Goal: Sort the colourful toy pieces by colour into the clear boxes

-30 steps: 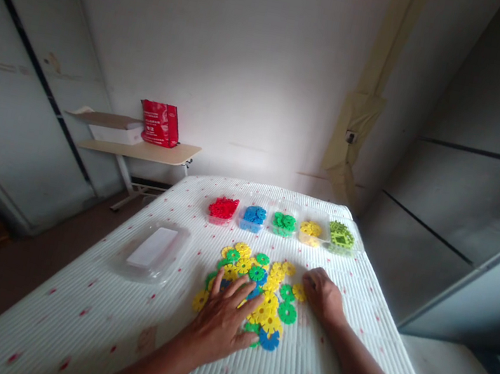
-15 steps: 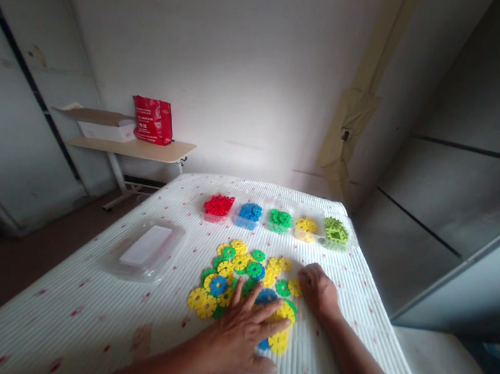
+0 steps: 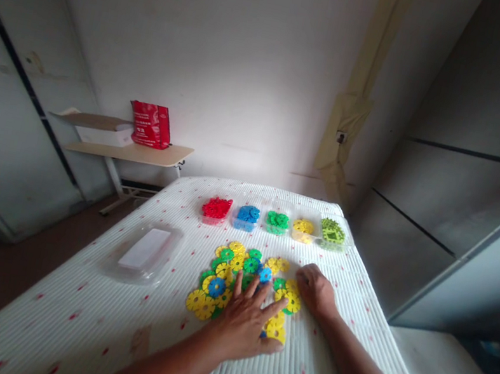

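Observation:
Yellow, green and blue notched plastic discs (image 3: 204, 306) lie in a loose pile on the covered table. My left hand (image 3: 246, 320) rests on the near part of this pile, fingers spread, hiding the discs beneath. A blue disc (image 3: 265, 274) shows just beyond its fingertips. At the pile's right edge, my right hand (image 3: 316, 289) lies on the table with its fingers curled in, beside some yellow discs (image 3: 292, 301). Whatever may be inside those curled fingers is hidden from view.
Across the back stand clear tubs of red (image 3: 216, 208), blue (image 3: 246, 215), green (image 3: 277, 221), yellow (image 3: 303, 229) and light green pieces (image 3: 333, 232). A clear plastic lid (image 3: 167, 256) with a white label lies at left. Behind it, a side table (image 3: 149, 155) holds a red bag (image 3: 150, 124).
My left hand has slid a little forward over the pile, and discs under it have shifted; a blue one now shows past its fingertips. My right hand stays curled at the pile's edge.

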### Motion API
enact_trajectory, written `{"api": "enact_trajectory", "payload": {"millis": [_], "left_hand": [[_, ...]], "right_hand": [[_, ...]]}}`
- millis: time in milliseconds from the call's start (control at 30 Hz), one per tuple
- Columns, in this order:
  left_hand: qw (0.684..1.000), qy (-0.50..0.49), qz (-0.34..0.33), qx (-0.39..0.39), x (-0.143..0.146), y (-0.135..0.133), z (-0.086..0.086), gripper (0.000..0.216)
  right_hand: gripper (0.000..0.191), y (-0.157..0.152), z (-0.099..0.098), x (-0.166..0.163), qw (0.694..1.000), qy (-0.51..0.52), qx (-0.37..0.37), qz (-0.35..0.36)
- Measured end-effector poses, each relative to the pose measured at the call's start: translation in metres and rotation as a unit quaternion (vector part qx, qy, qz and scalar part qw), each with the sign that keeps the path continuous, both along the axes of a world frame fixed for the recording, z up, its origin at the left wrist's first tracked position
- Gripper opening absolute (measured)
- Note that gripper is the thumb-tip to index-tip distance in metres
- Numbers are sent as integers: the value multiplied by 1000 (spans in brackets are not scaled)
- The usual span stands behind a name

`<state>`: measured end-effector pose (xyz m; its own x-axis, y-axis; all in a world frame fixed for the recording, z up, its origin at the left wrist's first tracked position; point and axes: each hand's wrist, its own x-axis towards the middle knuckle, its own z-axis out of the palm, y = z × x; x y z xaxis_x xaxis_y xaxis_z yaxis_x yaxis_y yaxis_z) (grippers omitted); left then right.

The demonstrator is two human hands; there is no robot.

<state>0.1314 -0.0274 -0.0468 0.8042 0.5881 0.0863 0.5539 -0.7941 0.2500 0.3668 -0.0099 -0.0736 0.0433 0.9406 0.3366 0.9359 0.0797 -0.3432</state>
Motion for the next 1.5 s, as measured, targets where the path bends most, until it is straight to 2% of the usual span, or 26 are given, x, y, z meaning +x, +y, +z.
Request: {"api": "enact_trajectory", "payload": {"millis": [167,267,467,600,733,867,1000,1100,1267,1367,1500], "left_hand": [[999,-27,-17,35,-21,-10,4,70],[996,-49,-18,68,-38,-7,4,61],[983,-90,93,128,-70,23,-8,37],[965,-141,161,154,-84,42,-23,31],[947,-201,206,142,-93,52,-38,32],[943,-228,210,119,-95,54,-44,30],[943,-236,206,112,-94,53,-44,29],[936,-252,226,97,-93,54,-44,31],[928,-269,250,61,-94,55,-47,35],[929,-267,252,49,-95,55,-48,35],[930,-261,254,46,-95,55,-47,35]], "right_hand": [[23,0,1,1,1000,8,1,11],[24,0,1,0,1000,17,-3,9],[23,4,5,5,999,47,-17,-4],[34,20,18,5,996,44,-54,50],[48,40,29,-7,988,25,-120,92],[42,51,29,-17,985,0,-146,96],[36,51,28,-10,984,8,-159,73],[29,48,28,-4,986,44,-144,71],[31,45,27,-18,990,92,-57,91],[32,46,25,-34,993,36,-81,83],[22,49,22,-44,988,-31,-136,71]]}}
